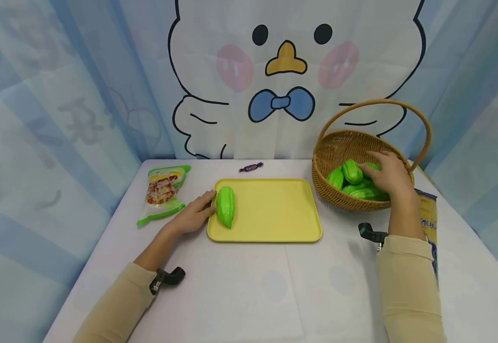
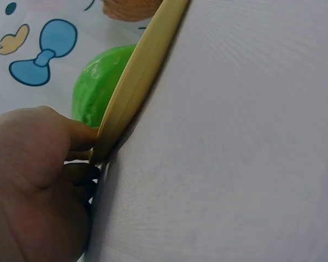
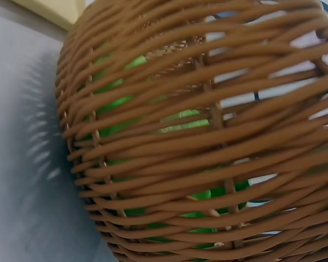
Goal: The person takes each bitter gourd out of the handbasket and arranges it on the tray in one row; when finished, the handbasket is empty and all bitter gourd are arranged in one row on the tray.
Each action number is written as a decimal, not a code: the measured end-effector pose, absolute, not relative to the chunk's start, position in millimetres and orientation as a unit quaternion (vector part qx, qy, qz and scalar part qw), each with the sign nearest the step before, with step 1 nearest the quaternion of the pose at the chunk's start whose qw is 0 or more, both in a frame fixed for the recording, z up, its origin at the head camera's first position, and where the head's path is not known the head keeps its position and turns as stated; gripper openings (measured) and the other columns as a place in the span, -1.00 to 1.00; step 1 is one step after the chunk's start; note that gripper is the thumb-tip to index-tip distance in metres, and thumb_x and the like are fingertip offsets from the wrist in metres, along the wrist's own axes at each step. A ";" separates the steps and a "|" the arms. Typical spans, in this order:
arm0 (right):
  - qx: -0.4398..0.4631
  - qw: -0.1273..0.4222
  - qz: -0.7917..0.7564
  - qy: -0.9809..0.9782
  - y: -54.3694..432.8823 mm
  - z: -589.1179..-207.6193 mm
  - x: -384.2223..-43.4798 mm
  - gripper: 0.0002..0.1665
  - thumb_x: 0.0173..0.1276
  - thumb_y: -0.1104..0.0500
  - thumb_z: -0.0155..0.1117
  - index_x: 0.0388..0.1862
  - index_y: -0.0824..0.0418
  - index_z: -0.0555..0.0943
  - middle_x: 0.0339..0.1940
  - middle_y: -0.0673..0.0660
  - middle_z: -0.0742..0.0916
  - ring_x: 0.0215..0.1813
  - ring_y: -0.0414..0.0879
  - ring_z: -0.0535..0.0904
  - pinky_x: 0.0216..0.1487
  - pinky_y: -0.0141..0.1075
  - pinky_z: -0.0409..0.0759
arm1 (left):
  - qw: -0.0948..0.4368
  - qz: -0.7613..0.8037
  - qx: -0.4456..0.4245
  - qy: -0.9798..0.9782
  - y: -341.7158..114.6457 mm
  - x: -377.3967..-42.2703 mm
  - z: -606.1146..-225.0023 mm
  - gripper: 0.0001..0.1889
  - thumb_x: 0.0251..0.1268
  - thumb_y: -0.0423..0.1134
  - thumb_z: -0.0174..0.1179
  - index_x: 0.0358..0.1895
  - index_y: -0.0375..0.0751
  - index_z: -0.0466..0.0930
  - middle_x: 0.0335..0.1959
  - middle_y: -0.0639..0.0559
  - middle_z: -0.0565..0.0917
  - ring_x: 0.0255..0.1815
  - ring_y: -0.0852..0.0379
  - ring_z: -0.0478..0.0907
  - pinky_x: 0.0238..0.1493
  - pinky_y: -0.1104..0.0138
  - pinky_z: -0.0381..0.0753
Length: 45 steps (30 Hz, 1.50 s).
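A yellow tray (image 1: 274,209) lies mid-table with one ridged green fruit (image 1: 225,206), tapered like a star fruit, near its left end. My left hand (image 1: 194,214) holds the tray's left rim, thumb and fingers close beside the fruit; in the left wrist view the hand (image 2: 35,174) meets the rim (image 2: 136,87). Inside the wicker basket (image 1: 334,147) at the right, several similar green fruits (image 1: 351,171) are piled. My right hand (image 1: 388,174) reaches over that pile, fingers and thumb spread around one partly hidden fruit. Basket weave (image 3: 208,142) blocks the hand in the right wrist view.
A green-edged food packet (image 1: 161,193) lies left of the tray. Behind the tray is a small purple wrapped candy (image 1: 251,167). The basket's tall handle (image 1: 377,101) arches above the right hand. A yellow and blue packet (image 1: 429,216) lies partly under the right forearm.
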State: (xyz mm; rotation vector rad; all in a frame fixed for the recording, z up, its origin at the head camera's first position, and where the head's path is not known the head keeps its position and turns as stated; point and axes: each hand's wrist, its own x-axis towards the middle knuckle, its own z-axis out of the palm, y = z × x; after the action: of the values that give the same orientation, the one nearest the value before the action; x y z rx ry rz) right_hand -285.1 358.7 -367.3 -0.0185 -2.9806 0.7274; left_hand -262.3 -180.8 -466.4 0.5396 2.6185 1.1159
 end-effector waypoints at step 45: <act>-0.071 0.123 0.272 -0.952 342.6 -361.4 -270.4 -0.35 0.65 0.16 0.00 0.67 0.13 0.27 0.64 0.48 0.24 0.58 0.57 0.11 0.33 0.48 0.32 | 0.123 0.380 0.186 0.898 -180.5 -263.3 -465.6 -0.36 0.74 -0.13 -0.13 0.70 -0.23 -0.05 0.73 -0.23 -0.02 0.75 -0.24 -0.16 0.73 -0.14 -0.21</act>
State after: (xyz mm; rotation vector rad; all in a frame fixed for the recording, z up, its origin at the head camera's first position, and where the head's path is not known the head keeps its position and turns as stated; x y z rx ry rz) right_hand -270.4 342.6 -361.4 -0.2071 -2.7771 0.7941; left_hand -263.3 -180.5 -465.6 0.5426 2.6186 1.1074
